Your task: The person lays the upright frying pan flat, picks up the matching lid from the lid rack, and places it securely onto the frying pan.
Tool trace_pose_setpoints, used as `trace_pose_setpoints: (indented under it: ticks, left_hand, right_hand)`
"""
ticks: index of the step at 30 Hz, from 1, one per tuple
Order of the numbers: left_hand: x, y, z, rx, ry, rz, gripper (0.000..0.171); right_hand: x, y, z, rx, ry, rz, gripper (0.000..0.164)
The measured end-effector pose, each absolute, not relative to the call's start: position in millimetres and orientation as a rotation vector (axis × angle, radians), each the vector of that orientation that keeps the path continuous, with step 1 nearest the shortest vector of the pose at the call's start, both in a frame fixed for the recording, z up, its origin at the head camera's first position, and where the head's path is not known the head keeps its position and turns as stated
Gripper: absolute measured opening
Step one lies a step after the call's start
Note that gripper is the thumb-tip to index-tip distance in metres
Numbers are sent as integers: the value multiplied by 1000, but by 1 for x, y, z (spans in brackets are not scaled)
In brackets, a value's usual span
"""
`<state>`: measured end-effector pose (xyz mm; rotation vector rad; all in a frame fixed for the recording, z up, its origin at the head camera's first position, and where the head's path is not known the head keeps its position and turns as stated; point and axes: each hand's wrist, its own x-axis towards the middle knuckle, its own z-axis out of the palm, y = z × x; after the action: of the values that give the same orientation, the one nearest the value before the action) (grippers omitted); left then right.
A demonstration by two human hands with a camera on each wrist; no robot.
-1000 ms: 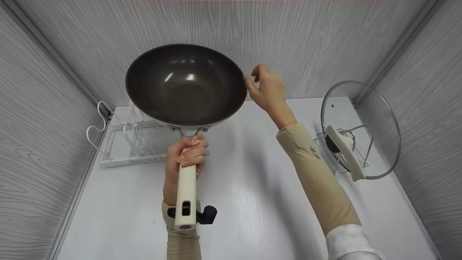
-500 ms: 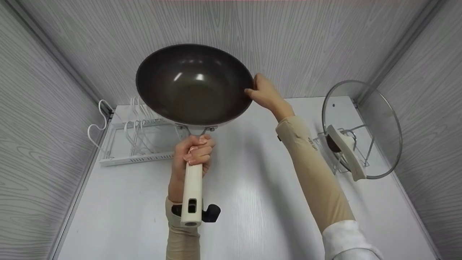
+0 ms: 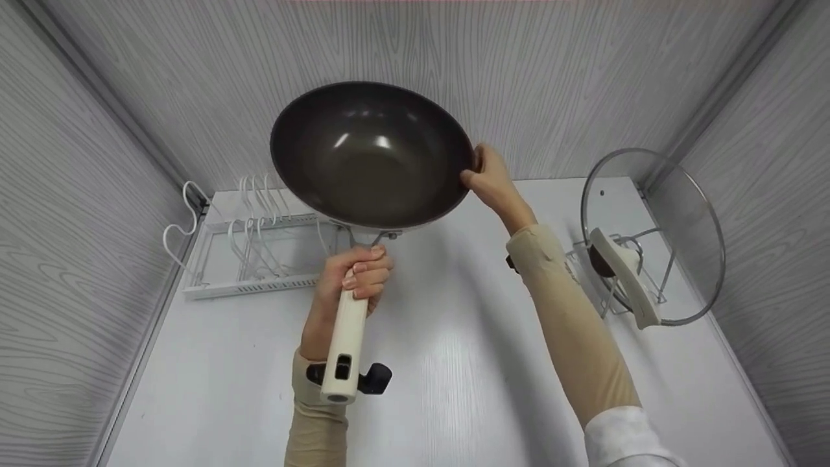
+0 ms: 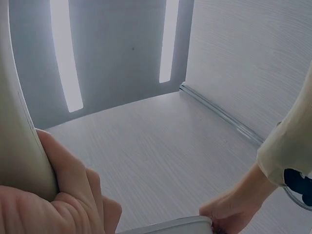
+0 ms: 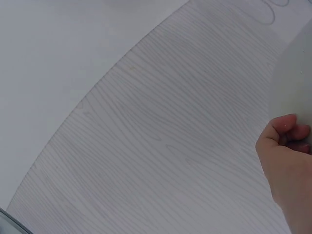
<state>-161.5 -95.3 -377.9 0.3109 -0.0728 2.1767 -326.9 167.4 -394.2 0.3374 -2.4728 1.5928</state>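
Observation:
A deep dark-coated frying pan (image 3: 369, 155) with a cream handle (image 3: 347, 344) is held up over the table, its inside tilted towards the head camera. My left hand (image 3: 355, 279) wraps round the handle near the pan body. At the pan's right rim my right hand (image 3: 496, 185) pinches the edge, thumb inside and fingers behind. The right wrist view shows the curled fingers of that hand against the pan's pale outer side (image 5: 295, 92). In the left wrist view, the left hand (image 4: 68, 195) grips the handle close up, and only a strip of the pan's rim shows.
On the left of the white table (image 3: 428, 402) stands a white wire rack (image 3: 253, 285), partly hidden by the pan and left hand. A glass lid (image 3: 674, 259) with a cream handle leans in a small wire stand on the right. Grey wood-grain panels (image 3: 519, 78) enclose the table.
The pan and left hand have shifted to the right. My right hand has gone from touching the rim with its fingertips to pinching it, moving slightly down and right.

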Motion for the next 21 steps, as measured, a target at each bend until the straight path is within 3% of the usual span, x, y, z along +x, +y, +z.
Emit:
trace_pose_setpoints:
  ticks: [8,14,21]
  left_hand:
    - [-166,-98,-374,359,197,2160,19]
    - [-167,-101,-370,325,646,2174,29]
    - [-160,-100,-373,234,943,2214,13]
  right_hand:
    - [-318,175,-394,302,-2232,1831,21]
    - [-310,183,-393,271,-2147,1922,21]
    - [-298,189,-399,205,-2022,1926,24]
